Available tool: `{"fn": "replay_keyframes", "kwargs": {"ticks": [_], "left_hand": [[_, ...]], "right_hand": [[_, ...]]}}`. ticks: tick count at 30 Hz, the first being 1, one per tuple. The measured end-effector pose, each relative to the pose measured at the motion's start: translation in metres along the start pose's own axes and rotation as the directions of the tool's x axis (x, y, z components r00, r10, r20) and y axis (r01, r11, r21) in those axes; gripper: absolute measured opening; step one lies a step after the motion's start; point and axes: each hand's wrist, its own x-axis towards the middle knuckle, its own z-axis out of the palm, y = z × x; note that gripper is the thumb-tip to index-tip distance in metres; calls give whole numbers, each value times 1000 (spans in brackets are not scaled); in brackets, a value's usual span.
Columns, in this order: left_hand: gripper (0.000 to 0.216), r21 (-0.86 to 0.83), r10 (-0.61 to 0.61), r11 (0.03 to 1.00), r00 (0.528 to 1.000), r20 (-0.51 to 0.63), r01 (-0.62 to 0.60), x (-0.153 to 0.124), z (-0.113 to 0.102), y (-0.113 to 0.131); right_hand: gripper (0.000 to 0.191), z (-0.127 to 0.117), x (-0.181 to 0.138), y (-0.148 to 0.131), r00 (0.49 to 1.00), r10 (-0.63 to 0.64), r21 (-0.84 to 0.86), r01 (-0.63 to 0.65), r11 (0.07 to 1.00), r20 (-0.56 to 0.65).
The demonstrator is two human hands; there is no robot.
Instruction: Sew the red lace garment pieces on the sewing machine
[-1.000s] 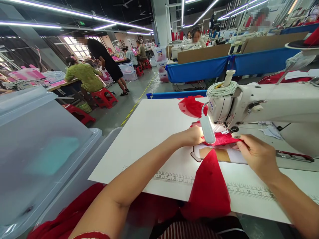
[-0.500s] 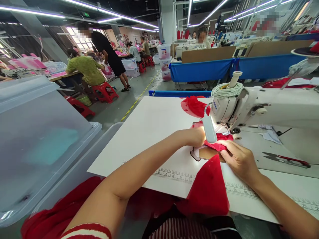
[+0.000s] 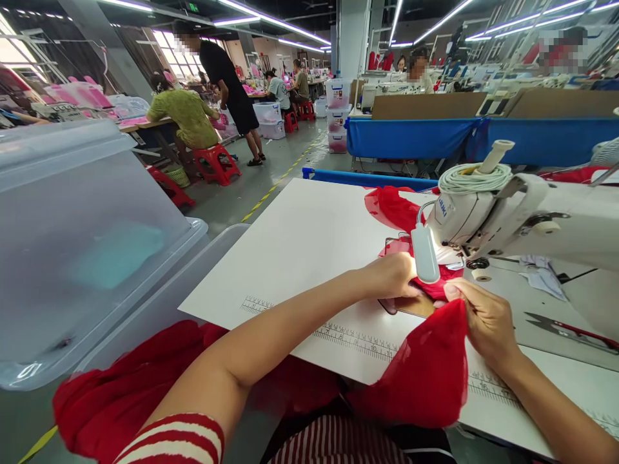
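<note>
I am in a sewing workshop: a sewing machine stands at the right of my table, whose near edge bears a printed ruler. Beyond its far edge, co-workers sit on red stools, plastic boxes are stacked, striped tape marks the floor, and tube lights run overhead.

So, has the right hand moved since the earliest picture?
Yes: judged against the sewing machine, the right hand has shifted to the left, closer to the left hand.
</note>
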Motion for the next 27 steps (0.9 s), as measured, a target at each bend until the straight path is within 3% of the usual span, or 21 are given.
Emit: {"fn": "replay_keyframes", "kwargs": {"ticks": [5,8,11,13,16,20,23,27], "left_hand": [[43,-39,20,999,999,41,-18,1,6,-4],[40,26,49,998,995,81,-51,2,2,-1],[26,53,96,993,986,140,-104,-1,-2,-1],[23,68,113,990,980,163,-125,-4,-3,-3],[22,88,103,989,981,163,-118,-6,-2,-10],[23,91,77,992,990,117,-88,5,-1,-18],[25,88,75,993,994,85,-82,15,-3,-19],[27,94,46,994,998,53,-51,16,-4,-16]], "right_hand": [[32,-1,1,-2,998,-53,-20,53,998,22],[27,-1,-2,3,989,-133,-48,137,989,70],[16,0,-7,10,969,-221,-218,240,946,108],[20,2,-10,14,966,-230,-392,257,883,115],[27,4,-12,18,982,-175,-503,184,845,67],[31,1,-9,23,1000,14,-290,-22,957,-27],[29,-1,-9,25,989,144,-147,-141,979,14],[24,-1,-9,24,987,148,-174,-135,975,66]]}}
